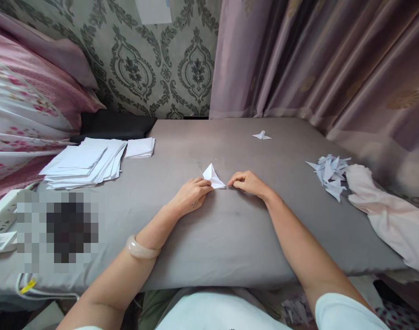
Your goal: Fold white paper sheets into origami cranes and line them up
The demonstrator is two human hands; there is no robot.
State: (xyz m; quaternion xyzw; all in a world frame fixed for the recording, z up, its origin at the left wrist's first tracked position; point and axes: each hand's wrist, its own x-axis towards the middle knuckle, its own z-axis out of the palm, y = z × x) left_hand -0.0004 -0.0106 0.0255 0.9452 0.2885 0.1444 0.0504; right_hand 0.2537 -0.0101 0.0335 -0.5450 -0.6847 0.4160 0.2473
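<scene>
A small white sheet of paper point(212, 176), folded into a pointed shape, lies on the grey cloth in front of me. My left hand point(194, 195) has its fingers closed on the paper's lower left edge, pressing it against the cloth. My right hand point(247, 183) is just to the right, thumb and fingertips pinched together beside the paper's right corner. Whether anything sits between those fingertips is too small to make out. A finished-looking folded paper piece point(262, 135) stands alone farther back, right of centre.
At the right lies a heap of folded paper pieces point(329, 172) beside a pale crumpled cloth point(384, 201). Stacked white paper point(82, 165) and a smaller stack point(140, 147) are at the left, near a black item point(116, 124). A power strip point(5, 213) with cables sits at the left edge.
</scene>
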